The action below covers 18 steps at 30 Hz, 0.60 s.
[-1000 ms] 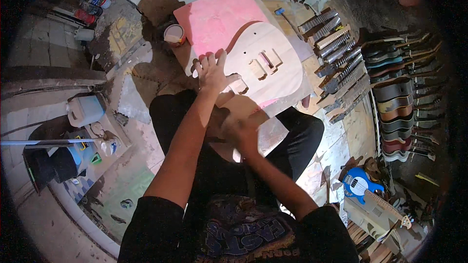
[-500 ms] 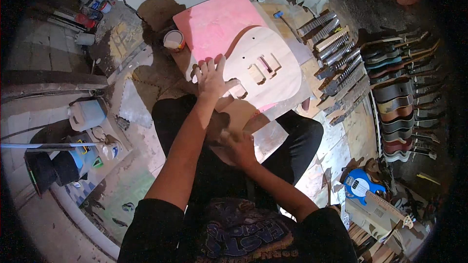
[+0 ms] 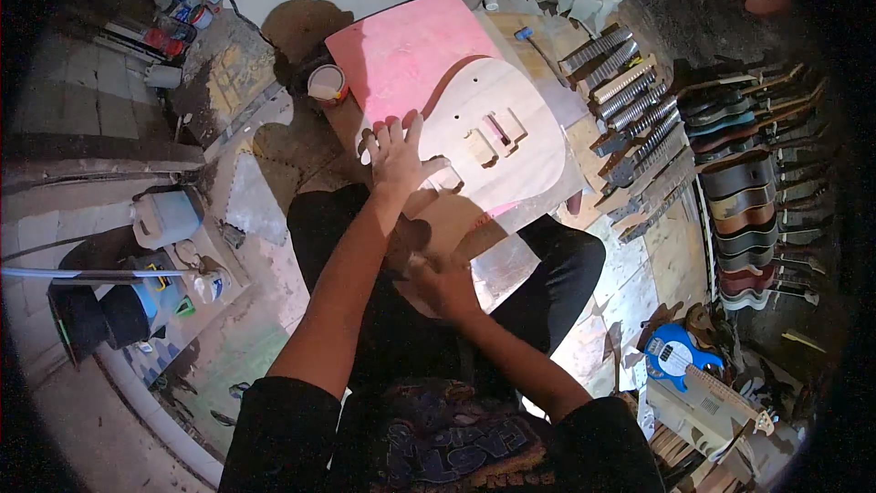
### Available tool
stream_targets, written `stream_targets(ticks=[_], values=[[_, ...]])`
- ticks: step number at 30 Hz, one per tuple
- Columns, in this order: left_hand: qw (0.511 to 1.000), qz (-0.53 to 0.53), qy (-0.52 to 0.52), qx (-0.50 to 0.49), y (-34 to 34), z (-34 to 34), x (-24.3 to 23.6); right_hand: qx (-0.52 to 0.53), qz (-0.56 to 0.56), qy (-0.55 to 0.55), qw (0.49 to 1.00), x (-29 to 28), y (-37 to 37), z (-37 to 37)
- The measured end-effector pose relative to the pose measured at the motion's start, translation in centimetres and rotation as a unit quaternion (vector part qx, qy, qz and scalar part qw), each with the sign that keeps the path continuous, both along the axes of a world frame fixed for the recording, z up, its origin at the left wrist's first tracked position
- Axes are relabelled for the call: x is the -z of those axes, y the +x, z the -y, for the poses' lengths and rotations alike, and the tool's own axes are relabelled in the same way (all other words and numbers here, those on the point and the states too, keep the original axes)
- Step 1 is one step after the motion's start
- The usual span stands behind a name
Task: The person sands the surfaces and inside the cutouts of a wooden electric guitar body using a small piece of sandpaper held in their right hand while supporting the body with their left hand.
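Head view; where's the guitar body (image 3: 514,166)?

Flat on the pink board (image 3: 412,44), upper middle of view; pale wood, cut-outs facing up; lower part in shadow.

Left hand (image 3: 396,164)?

Palm down on the body's left side; fingers spread wide, thumb by a cut-out; pressing flat, no grip visible.

Right hand (image 3: 443,287)?

By the shadowed lower edge, blurred; fingers look partly curled; can't tell how far spread, or if they have hold of anything; contact with the wood unclear too.

Surroundings?

Can (image 3: 327,85) just left of the board; hammer (image 3: 542,52) with blue head to the right, near the necks (image 3: 641,102); row of guitars (image 3: 741,184) further right; blue guitar (image 3: 675,354) lower right, well apart from both hands.
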<state>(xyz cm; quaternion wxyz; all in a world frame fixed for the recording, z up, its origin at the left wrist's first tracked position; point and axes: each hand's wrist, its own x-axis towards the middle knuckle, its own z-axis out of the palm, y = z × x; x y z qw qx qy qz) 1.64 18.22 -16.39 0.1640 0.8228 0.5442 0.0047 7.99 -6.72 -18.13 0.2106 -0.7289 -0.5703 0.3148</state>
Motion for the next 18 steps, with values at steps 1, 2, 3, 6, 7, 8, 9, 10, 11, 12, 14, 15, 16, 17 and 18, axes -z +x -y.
stream_targets(ticks=[1, 2, 3, 6, 7, 8, 9, 10, 11, 12, 14, 15, 16, 17, 18], values=[[1.0, 0.0, 0.007, -0.002, 0.0, -0.1, 0.0, -0.018, 0.028, 0.027, 0.999, 0.0, 1.8, -0.9], [1.0, 0.003, 0.006, -0.004, -0.2, -0.4, 0.0, -0.037, 0.055, 0.055, 0.996, 0.0, 3.4, -1.9], [1.0, 0.008, 0.0, -0.005, -0.2, -0.4, 0.0, -0.053, 0.085, 0.082, 0.992, 0.1, 5.1, -2.8], [1.0, 0.003, -0.006, -0.008, 0.1, -0.1, 0.2, 0.127, 0.038, 0.001, 0.991, -0.9, 9.5, -7.0], [1.0, 0.002, -0.004, -0.005, 0.8, -0.1, 0.2, 0.186, 0.025, 0.011, 0.982, -1.6, 10.7, -7.9], [1.0, 0.008, 0.0, -0.001, 1.4, 0.0, 0.2, 0.27, -0.067, -0.047, 0.959, 0.5, 11.6, -7.8], [1.0, -0.002, 0.007, -0.015, -0.5, -0.1, 0.7, 0.062, 0.003, -0.232, 0.971, -1.8, 6.5, -6.0], [1.0, 0.015, 0.01, 0.0, 1.8, 0.1, 0.4, 0.122, 0.075, 0.049, 0.988, 1.8, 4.6, -2.7], [1.0, 0.008, 0.008, -0.006, 0.7, 0.0, 0.6, 0.013, 0.09, 0.051, 0.995, 0.3, 2.0, -1.1], [1.0, 0.008, 0.006, -0.002, 0.6, 0.0, 0.4, -0.087, 0.105, 0.06, 0.989, -1.9, 0.2, 0.7], [1.0, 0.016, 0.002, 0.003, 0.8, -0.2, 0.1, -0.028, 0.012, -0.031, 0.999, 1.1, 2.9, -0.1], [1.0, 0.027, 0.0, 0.011, 1.7, -0.2, -0.1, 0.002, -0.012, -0.043, 0.999, 2.9, 5.4, -0.5], [1.0, 0.025, -0.004, 0.005, 0.8, -0.1, 0.1, 0.009, 0.037, 0.016, 0.999, 1.8, 7.4, -2.8], [1.0, 0.021, -0.007, 0.001, 0.1, 0.2, 0.2, 0.022, 0.09, 0.073, 0.993, 0.2, 9.7, -5.3], [1.0, 0.01, -0.005, -0.012, -1.5, 0.0, 0.2, 0.035, 0.179, 0.142, 0.973, -4.7, 10.1, -8.9]])
